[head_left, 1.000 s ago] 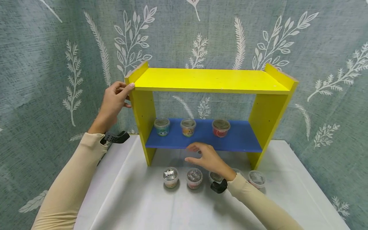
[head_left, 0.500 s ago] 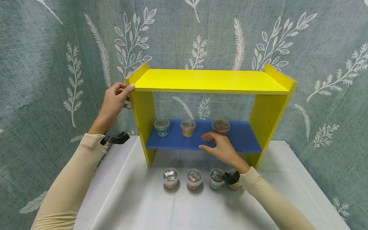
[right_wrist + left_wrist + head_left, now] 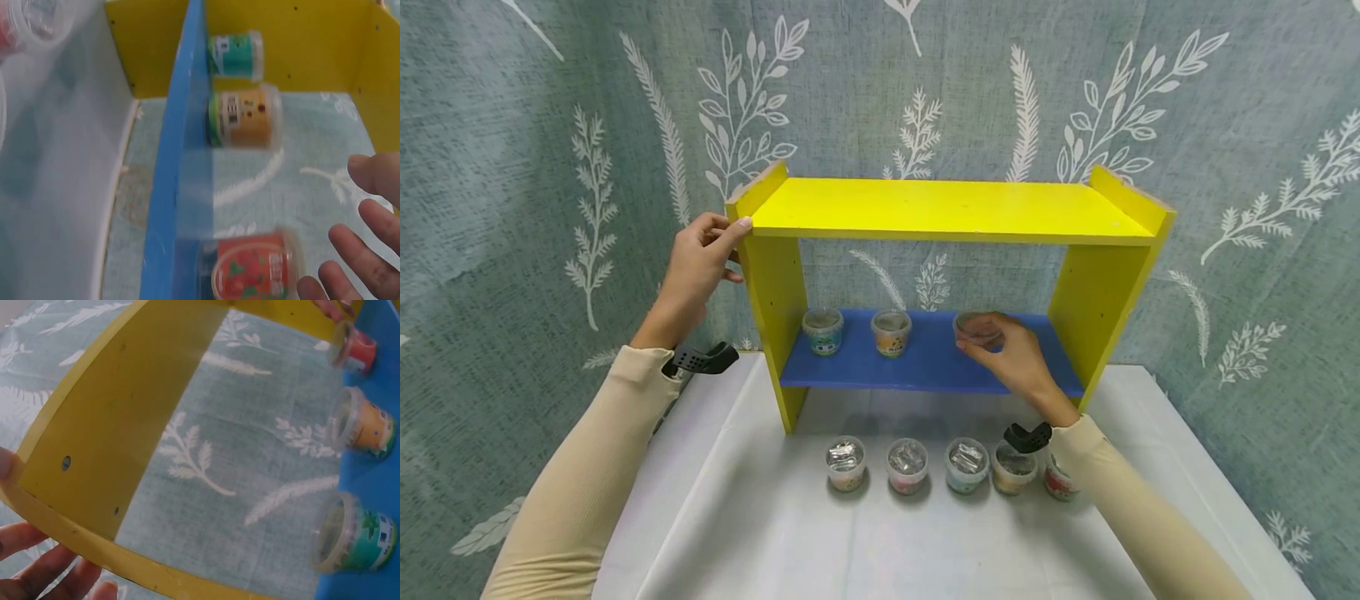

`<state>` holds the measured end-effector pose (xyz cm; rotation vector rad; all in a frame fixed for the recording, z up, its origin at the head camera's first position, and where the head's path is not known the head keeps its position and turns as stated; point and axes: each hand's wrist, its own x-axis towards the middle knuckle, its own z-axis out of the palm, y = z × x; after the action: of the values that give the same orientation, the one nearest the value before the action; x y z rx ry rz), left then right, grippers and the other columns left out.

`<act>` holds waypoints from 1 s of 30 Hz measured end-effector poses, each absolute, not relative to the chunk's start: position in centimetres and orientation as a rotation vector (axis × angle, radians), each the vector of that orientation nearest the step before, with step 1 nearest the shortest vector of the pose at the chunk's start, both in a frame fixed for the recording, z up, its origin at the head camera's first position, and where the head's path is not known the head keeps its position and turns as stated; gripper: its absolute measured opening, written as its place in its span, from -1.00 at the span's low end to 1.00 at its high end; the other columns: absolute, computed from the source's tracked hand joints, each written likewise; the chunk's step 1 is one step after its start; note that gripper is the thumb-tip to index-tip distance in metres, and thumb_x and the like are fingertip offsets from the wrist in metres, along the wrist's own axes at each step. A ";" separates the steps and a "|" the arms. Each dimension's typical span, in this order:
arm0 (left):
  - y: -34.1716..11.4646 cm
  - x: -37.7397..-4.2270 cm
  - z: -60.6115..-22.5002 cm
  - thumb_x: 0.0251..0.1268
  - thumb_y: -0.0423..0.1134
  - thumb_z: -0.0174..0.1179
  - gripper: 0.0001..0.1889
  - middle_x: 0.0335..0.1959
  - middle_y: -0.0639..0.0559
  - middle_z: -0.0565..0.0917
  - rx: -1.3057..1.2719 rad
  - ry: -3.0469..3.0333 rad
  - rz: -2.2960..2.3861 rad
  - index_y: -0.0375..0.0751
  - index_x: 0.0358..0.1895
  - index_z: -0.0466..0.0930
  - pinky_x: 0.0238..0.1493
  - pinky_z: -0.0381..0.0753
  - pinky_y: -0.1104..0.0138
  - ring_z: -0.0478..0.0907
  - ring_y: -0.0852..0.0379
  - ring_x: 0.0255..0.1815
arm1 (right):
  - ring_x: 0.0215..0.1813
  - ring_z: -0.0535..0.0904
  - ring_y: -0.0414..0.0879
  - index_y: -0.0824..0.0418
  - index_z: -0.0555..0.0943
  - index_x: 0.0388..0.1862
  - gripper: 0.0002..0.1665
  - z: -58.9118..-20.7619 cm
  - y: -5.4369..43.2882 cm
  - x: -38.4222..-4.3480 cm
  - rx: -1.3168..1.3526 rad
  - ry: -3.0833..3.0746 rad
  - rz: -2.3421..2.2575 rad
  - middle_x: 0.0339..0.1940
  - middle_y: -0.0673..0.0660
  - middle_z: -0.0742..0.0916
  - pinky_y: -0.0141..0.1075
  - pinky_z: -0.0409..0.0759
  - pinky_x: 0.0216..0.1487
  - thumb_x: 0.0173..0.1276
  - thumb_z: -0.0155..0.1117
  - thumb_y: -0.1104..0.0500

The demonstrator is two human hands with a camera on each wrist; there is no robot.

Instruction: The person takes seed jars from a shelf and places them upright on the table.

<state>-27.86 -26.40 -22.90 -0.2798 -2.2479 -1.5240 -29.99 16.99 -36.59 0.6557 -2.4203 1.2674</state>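
Observation:
My left hand (image 3: 695, 260) grips the upper left corner of a yellow shelf (image 3: 940, 204), thumb at the front edge and fingers on the outer side. My right hand (image 3: 1017, 358) reaches over the blue middle board (image 3: 917, 371), close above a clear-lidded red plastic tub (image 3: 253, 265). In the right wrist view its fingers (image 3: 359, 253) are spread beside the lid, with a gap from the tub's side. Further left on the same board stand an orange tub (image 3: 891, 335) and a green tub (image 3: 823, 333), both upright with lids on.
In front of the shelf, on the white-covered table (image 3: 760, 533), several more lidded tubs stand in a row, from a silver-topped tub (image 3: 846, 463) to a red tub (image 3: 1060, 482) partly behind the right sleeve. A patterned green cloth (image 3: 865, 92) hangs behind.
The right hand has moved rightward and up from the front of the blue board to the red tub. Left hand, shelf and tubs have stayed in place.

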 end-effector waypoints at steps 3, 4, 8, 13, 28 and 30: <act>-26.4 -27.9 -22.7 0.46 0.27 0.15 -0.51 -0.07 0.00 0.59 -0.283 -2.244 -1.526 -0.08 0.08 0.50 -0.33 0.68 0.36 0.53 0.04 -0.09 | 0.07 0.62 0.10 0.21 0.65 0.17 -0.55 -36.4 17.7 -30.6 0.632 -2.420 1.257 0.16 0.18 0.66 0.06 0.64 0.05 0.39 0.48 0.06; -26.4 -27.9 -22.7 0.46 0.27 0.15 -0.51 -0.07 0.00 0.59 -0.285 -2.243 -1.529 -0.08 0.08 0.50 -0.32 0.68 0.36 0.53 0.04 -0.08 | 0.10 0.60 0.13 0.22 0.64 0.17 -0.55 -36.3 17.9 -30.7 0.624 -2.423 1.254 0.18 0.19 0.64 0.08 0.64 0.07 0.38 0.48 0.07; -26.3 -27.9 -22.7 0.46 0.26 0.14 -0.51 -0.06 -0.01 0.59 -0.284 -2.247 -1.528 -0.08 0.09 0.50 -0.32 0.68 0.36 0.53 0.04 -0.08 | 0.19 0.52 0.21 0.27 0.59 0.24 -0.47 -36.3 18.5 -31.4 0.610 -2.445 1.243 0.27 0.27 0.57 0.15 0.58 0.16 0.38 0.49 0.09; -26.4 -27.8 -22.8 0.46 0.28 0.13 -0.49 -0.04 -0.01 0.58 -0.282 -2.254 -1.514 -0.08 0.10 0.49 -0.31 0.68 0.37 0.53 0.04 -0.08 | 0.28 0.46 0.24 0.25 0.47 0.39 -0.30 -36.4 19.0 -32.2 0.577 -2.511 1.268 0.41 0.28 0.48 0.17 0.53 0.23 0.40 0.47 -0.01; -26.5 -27.8 -22.9 0.46 0.26 0.15 -0.51 -0.05 0.00 0.58 -0.286 -2.243 -1.537 -0.08 0.09 0.49 -0.31 0.69 0.34 0.52 0.04 -0.08 | 0.40 0.37 0.21 0.10 0.16 0.66 -0.01 -37.1 19.6 -33.8 0.436 -2.734 1.439 0.56 0.23 0.34 0.17 0.51 0.23 0.44 0.38 -0.17; -26.5 -27.8 -22.9 0.46 0.26 0.15 -0.51 -0.06 0.00 0.59 -0.288 -2.241 -1.539 -0.08 0.09 0.50 -0.33 0.68 0.37 0.52 0.04 -0.08 | 0.39 0.38 0.21 0.13 0.13 0.67 0.01 -37.3 19.6 -34.0 0.433 -2.744 1.449 0.55 0.25 0.36 0.17 0.49 0.25 0.44 0.37 -0.17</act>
<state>-27.82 -26.48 -22.90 -0.2880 -2.2410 -1.5393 -33.98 19.64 -37.27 0.4332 -2.7440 1.4489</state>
